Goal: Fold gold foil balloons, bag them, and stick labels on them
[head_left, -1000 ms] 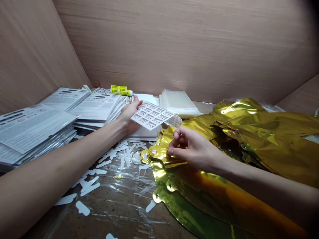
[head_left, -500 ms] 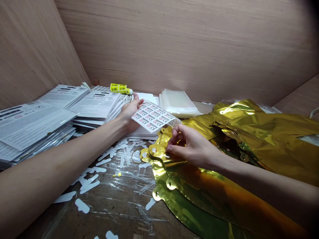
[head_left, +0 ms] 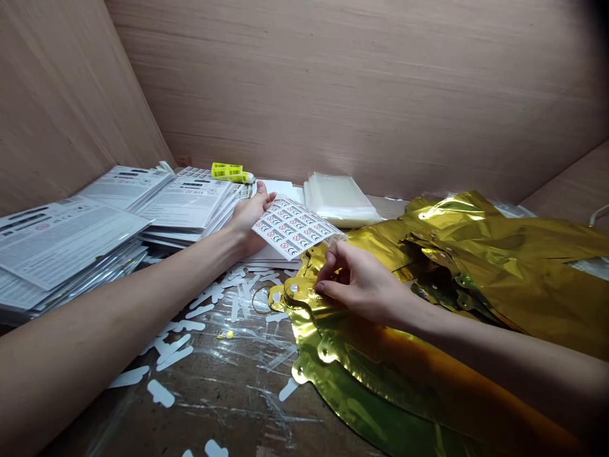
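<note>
Sticker sheet gripped by its edge in left hand, raised over table beside stacked leaflets. Fingertips of right hand pinched narrow on gold foil balloon tab, just below sheet.

White sheet of small printed stickers over a deflated gold foil balloon.
The sheet is held tilted, one corner above the foil's edge; the balloon lies flat, crinkled, sprawling rightward.
</note>
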